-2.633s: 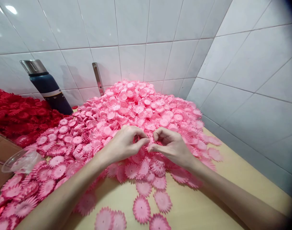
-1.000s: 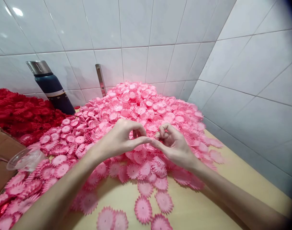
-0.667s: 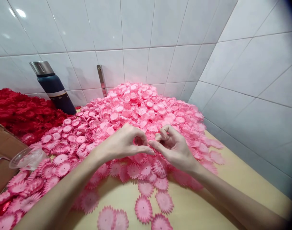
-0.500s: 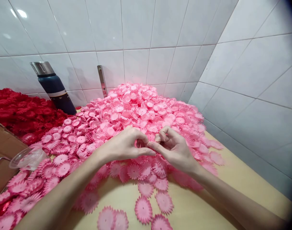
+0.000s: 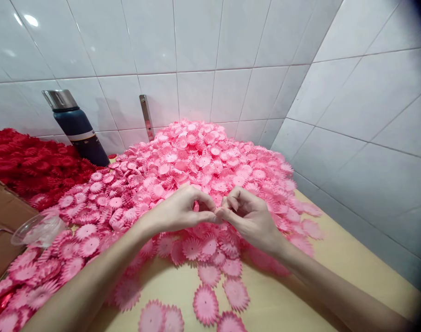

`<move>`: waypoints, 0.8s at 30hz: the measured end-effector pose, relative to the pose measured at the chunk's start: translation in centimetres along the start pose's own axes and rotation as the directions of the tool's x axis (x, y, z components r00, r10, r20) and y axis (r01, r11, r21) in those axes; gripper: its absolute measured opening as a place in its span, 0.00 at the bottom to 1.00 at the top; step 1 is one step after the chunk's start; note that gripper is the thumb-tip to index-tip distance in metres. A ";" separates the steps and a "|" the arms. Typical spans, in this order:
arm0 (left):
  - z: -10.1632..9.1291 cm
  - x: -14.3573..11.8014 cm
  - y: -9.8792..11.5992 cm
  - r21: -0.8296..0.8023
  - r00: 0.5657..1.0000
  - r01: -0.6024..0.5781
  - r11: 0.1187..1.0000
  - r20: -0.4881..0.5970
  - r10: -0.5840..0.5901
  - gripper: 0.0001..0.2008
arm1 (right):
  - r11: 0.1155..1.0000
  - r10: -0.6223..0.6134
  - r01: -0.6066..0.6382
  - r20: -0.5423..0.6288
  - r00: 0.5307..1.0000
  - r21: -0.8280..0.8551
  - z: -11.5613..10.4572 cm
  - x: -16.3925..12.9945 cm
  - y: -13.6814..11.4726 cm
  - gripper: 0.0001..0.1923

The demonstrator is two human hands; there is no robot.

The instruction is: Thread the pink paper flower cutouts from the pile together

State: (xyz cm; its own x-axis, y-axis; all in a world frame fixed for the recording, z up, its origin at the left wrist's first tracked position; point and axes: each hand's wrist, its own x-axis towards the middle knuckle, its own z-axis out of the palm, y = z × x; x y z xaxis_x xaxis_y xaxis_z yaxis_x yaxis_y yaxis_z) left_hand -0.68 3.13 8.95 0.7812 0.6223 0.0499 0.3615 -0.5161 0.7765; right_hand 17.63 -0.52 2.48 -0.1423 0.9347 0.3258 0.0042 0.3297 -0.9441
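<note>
Both hands meet over the front of a large heap of pink scalloped discs (image 5: pixel 203 159), petal-like pieces with a small centre hole. My left hand (image 5: pixel 186 207) has its thumb and fingers curled into a pinch, their tips touching my right hand (image 5: pixel 248 214). The right thumb presses against bent fingers. Whatever lies between the fingertips is too small or hidden to make out. Just below the hands, loose pink discs (image 5: pixel 206 304) are scattered on the pale yellow table (image 5: pixel 272 304).
A dark blue bottle (image 5: pixel 81 136) with a steel cap stands at the back left by a red heap (image 5: pixel 27 166). Left of me are a cardboard box (image 5: pixel 5 216) and a clear plastic dish (image 5: pixel 38 230). A metal strip (image 5: pixel 146 117) is on the tiled wall (image 5: pixel 196 41).
My right fingers have curled in more, and the fingertips of both hands have drawn closer together. The discs and the bottle stay where they were.
</note>
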 end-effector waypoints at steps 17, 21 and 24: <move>-2.5 -0.1 -1.2 -0.410 0.744 -0.169 0.896 -0.650 -0.157 0.08 | 0.999 -0.021 0.003 -0.328 0.944 -0.054 -1.3 1.2 0.7 0.18; -3.3 -0.4 -1.5 -0.352 0.656 -0.213 0.912 -0.743 -0.133 0.09 | 0.999 0.016 -0.030 -0.292 0.956 -0.043 -1.6 1.4 1.0 0.17; -3.0 -0.2 -1.1 -0.315 0.633 -0.197 0.928 -0.764 -0.125 0.07 | 0.999 0.016 -0.026 -0.269 0.963 -0.034 -1.1 1.3 0.7 0.16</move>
State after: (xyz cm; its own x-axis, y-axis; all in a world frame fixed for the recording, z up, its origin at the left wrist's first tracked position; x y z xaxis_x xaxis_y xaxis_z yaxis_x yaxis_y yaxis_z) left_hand -2.74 5.33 9.99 0.0599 0.9081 0.4144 0.0210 -0.4162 0.9090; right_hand 18.57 1.05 2.29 0.1295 0.9411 0.3124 0.0416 0.3096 -0.9500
